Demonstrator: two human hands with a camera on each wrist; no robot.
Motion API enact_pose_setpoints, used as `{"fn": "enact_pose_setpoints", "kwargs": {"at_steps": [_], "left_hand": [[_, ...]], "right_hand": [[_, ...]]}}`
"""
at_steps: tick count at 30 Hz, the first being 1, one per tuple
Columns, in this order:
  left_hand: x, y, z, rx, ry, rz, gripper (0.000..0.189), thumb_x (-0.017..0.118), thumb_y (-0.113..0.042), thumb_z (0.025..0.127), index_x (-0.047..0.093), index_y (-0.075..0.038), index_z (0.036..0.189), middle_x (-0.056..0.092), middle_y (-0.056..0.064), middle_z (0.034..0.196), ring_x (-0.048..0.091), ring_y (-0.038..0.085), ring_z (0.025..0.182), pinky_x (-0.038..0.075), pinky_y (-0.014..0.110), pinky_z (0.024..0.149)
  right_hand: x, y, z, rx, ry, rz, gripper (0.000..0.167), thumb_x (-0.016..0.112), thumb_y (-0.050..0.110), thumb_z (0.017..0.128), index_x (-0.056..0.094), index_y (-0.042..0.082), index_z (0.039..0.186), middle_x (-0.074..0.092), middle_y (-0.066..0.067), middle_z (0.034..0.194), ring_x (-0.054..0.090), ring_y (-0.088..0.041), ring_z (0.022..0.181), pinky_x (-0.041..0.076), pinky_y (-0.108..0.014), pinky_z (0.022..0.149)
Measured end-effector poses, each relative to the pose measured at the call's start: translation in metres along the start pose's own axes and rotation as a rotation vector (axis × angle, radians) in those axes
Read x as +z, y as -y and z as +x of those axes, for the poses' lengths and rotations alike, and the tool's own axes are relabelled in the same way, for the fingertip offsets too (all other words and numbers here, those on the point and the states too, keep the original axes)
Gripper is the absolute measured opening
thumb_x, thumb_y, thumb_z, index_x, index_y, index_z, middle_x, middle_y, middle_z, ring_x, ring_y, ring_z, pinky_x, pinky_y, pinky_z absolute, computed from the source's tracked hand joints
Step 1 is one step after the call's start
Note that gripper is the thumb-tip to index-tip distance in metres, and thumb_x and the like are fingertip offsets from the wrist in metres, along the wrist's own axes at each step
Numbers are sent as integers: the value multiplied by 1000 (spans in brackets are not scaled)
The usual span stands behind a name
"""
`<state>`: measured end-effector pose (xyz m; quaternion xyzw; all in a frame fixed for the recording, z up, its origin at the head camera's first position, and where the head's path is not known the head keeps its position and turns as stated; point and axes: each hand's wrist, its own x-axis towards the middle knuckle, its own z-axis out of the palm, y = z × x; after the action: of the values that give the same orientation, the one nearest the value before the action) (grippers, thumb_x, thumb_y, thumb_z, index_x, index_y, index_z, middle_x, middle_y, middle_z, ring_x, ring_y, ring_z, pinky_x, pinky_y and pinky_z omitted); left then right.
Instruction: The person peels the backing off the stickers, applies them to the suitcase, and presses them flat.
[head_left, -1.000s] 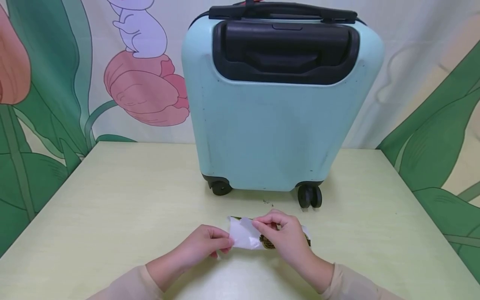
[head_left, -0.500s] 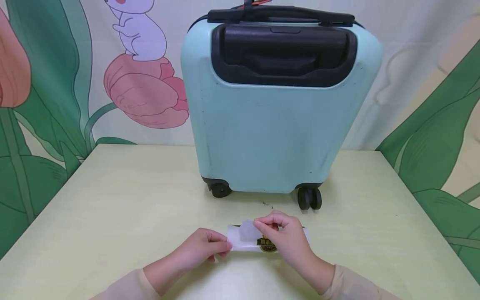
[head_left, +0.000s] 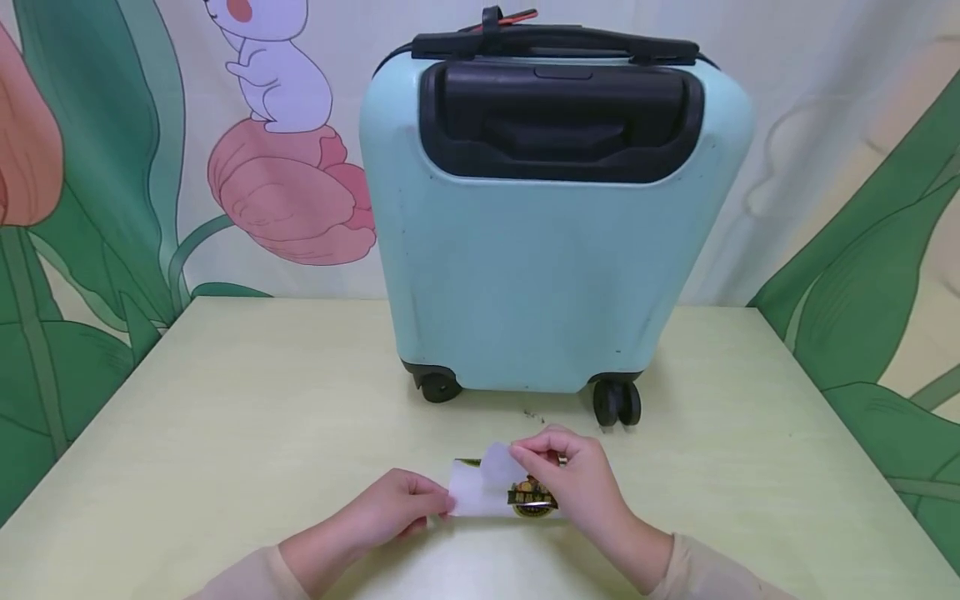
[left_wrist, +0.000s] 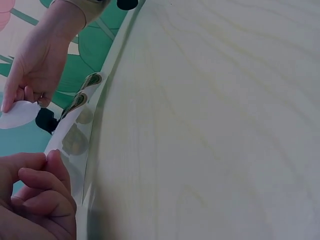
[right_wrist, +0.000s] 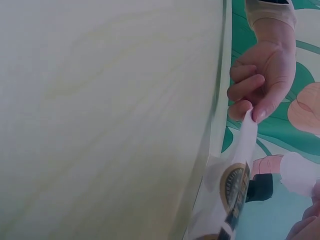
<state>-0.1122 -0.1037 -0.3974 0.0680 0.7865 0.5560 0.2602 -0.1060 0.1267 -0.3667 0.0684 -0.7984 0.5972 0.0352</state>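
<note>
1. In front of the suitcase (head_left: 540, 283), on my side of it, I worked with hands apart: my left hand (head_left: 392, 504) pinched one end of the printed sheet (head_left: 467, 492), and my right hand (head_left: 585, 483) pinched a white round piece (head_left: 497, 465), perhaps a sticker.
2. The sheet was near the suitcase's foot; whether it touched the surface (head_left: 247, 433), I could not tell.
3. If the piece was sticky, as I judged, a dip of my right hand could have stuck it to the sheet or folded it.
4. A slack left pinch could have let the sheet roll up.
5. From the head, the piece overlapped the sheet; both wrist views showed them separated.
6. The left wrist view showed curls (left_wrist: 92, 80) at the sheet's other end, which my right hand largely hid from the head view.
</note>
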Motion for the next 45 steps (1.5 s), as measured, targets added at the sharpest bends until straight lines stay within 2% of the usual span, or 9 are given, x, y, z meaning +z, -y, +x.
{"fn": "enact_pose_setpoints", "kwargs": {"at_steps": [8, 13, 16, 23, 29, 33, 39, 42, 45], "left_hand": [[-3, 3, -4, 15, 29, 9, 13, 70, -14, 81, 73, -4, 89, 42, -5, 48, 31, 6, 42, 25, 20, 41], [-5, 3, -4, 80, 54, 41, 14, 67, -9, 82, 72, -1, 93, 50, -3, 57, 35, 7, 47, 29, 19, 45], [-4, 4, -3, 114, 63, 70, 13, 67, -7, 82, 71, 0, 92, 53, -3, 63, 38, 9, 51, 32, 19, 49], [-5, 3, 0, 139, 49, 192, 9, 69, -8, 80, 72, -4, 88, 57, -3, 67, 44, 9, 55, 38, 21, 50], [-9, -3, 0, 202, 24, 327, 11, 67, -9, 82, 72, -4, 91, 62, -3, 75, 49, 12, 62, 41, 22, 54], [-12, -7, -3, 216, 7, 390, 13, 66, -11, 84, 72, -4, 94, 64, -4, 78, 50, 13, 65, 42, 23, 55], [-14, -17, -5, 241, -124, 500, 9, 64, -16, 86, 72, -12, 89, 62, -10, 80, 47, 10, 63, 42, 24, 59], [-15, -24, -7, 273, -170, 493, 8, 63, -15, 87, 71, -14, 86, 61, -11, 79, 46, 9, 59, 42, 25, 58], [-12, -29, -7, 301, -153, 386, 11, 63, -18, 88, 71, -11, 86, 63, -6, 80, 46, 10, 58, 41, 24, 55]], "right_hand": [[0, -2, 2, 39, 8, 21, 3, 73, 7, 79, 73, 6, 83, 62, -3, 72, 45, -11, 61, 37, -18, 55], [-1, -1, 2, 46, 9, 31, 3, 73, 8, 79, 73, 6, 83, 62, -4, 72, 45, -11, 61, 37, -18, 55], [-1, -1, 1, 42, 7, 30, 3, 73, 8, 79, 73, 6, 82, 62, -4, 73, 44, -11, 62, 37, -18, 55], [-3, -2, 0, 51, -5, 13, 3, 73, 10, 80, 73, 8, 82, 63, -3, 73, 44, -11, 62, 36, -19, 55], [-2, -4, 3, 41, -7, 3, 4, 73, 10, 79, 73, 6, 82, 64, -3, 74, 45, -11, 63, 37, -19, 55], [-2, -4, 3, 43, -13, 2, 4, 74, 9, 79, 73, 6, 82, 64, -2, 75, 45, -12, 64, 37, -19, 56], [-1, -4, 3, 47, -20, 13, 4, 73, 9, 79, 73, 6, 83, 65, -3, 77, 45, -12, 64, 37, -19, 56], [-1, -3, 3, 40, -21, 15, 4, 73, 8, 79, 73, 6, 83, 65, -2, 76, 45, -11, 65, 37, -19, 57], [-1, -4, 4, 38, -19, 14, 4, 73, 9, 79, 73, 6, 82, 65, -3, 76, 46, -12, 65, 37, -19, 57]]}}
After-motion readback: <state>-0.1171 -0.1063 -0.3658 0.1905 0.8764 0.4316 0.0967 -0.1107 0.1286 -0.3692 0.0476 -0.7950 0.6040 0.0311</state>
